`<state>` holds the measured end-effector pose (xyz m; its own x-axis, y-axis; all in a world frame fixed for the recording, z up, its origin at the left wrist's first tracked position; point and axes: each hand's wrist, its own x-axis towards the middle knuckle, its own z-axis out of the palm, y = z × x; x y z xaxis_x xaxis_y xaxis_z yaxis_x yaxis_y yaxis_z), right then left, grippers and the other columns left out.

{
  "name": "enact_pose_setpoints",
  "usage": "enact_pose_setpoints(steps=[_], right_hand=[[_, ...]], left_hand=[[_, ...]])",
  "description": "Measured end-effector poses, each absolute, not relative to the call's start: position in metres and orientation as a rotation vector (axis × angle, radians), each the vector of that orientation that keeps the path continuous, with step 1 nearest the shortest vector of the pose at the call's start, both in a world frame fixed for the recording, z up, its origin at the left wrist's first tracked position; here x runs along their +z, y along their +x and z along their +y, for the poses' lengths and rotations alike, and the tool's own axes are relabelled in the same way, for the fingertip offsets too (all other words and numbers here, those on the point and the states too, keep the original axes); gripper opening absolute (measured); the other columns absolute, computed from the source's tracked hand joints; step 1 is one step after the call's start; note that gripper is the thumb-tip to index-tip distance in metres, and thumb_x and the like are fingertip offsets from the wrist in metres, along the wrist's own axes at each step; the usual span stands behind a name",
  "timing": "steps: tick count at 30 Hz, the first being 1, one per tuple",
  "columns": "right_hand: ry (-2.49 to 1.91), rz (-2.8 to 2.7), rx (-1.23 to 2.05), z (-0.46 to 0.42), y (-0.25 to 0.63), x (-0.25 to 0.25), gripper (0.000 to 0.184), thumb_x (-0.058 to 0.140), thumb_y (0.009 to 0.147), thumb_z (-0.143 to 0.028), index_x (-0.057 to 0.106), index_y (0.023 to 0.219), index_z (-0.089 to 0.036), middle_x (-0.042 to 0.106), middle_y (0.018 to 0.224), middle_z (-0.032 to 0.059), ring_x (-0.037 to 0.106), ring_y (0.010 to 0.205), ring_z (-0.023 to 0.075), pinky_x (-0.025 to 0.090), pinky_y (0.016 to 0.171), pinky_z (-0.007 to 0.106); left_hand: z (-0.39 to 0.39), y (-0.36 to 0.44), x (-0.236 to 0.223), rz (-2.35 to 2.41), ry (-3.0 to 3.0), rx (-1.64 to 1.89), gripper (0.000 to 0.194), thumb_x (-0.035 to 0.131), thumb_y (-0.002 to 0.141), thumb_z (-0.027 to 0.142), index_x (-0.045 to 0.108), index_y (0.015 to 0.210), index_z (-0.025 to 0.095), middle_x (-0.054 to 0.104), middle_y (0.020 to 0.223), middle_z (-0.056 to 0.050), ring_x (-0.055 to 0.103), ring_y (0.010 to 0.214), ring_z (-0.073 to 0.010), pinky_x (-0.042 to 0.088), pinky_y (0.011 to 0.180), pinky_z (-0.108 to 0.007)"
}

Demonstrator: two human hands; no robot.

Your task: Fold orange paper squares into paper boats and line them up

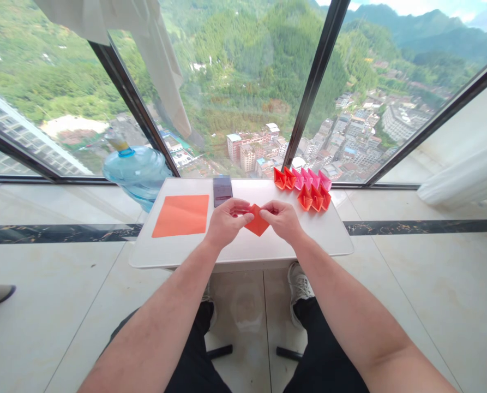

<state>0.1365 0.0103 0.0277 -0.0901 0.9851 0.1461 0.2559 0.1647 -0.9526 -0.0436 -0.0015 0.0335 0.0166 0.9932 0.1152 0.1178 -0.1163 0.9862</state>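
Note:
Both my hands hold a small folded orange paper [257,224] just above the white table [243,248]. My left hand [226,221] pinches its left corner with thumb and fingers closed. My right hand [283,218] grips its right edge, fingers curled over it. A flat orange paper sheet [181,215] lies on the table to the left of my hands. Several finished folded pieces in orange and pink [306,188] stand in a cluster at the table's far right corner.
A dark phone [222,190] lies at the table's far edge. A blue water jug [136,172] stands on the floor left of the table, against the large window [243,82]. My legs and a shoe [299,286] show under the table on the pale tiled floor.

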Motion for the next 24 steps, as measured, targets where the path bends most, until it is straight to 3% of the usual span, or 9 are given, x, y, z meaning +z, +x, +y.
enact_pose_setpoints(steps=[6,10,24], right_hand=[[-1.226,-1.494,1.06,0.007,0.129,0.027,0.02,0.067,0.075,-0.037,0.067,0.073,-0.017,0.065,0.067,0.0001,0.056,0.063,0.013,0.043,0.059,0.025],[-1.279,-1.476,1.018,0.006,0.126,0.027,0.026,0.068,0.076,-0.041,0.063,0.067,-0.018,0.06,0.062,-0.0015,0.052,0.061,0.0125,0.04,0.056,0.025],[-1.342,-1.502,0.909,0.007,0.123,0.022,0.009,0.063,0.072,-0.028,0.064,0.07,-0.019,0.065,0.065,-0.0018,0.057,0.062,0.0134,0.044,0.06,0.026]], left_hand=[[-0.005,-0.037,0.029,1.421,1.648,1.246,0.009,0.071,0.076,0.028,0.07,0.081,0.02,0.073,0.082,-0.001,0.065,0.078,-0.0167,0.049,0.072,-0.029],[-0.007,-0.035,0.028,1.409,1.649,1.244,0.012,0.07,0.077,0.029,0.069,0.085,0.02,0.073,0.082,-0.001,0.065,0.075,-0.0156,0.05,0.072,-0.027],[-0.011,-0.028,0.03,1.383,1.522,1.211,0.014,0.065,0.076,0.027,0.074,0.082,0.019,0.075,0.079,-0.002,0.067,0.074,-0.0174,0.052,0.07,-0.028]])
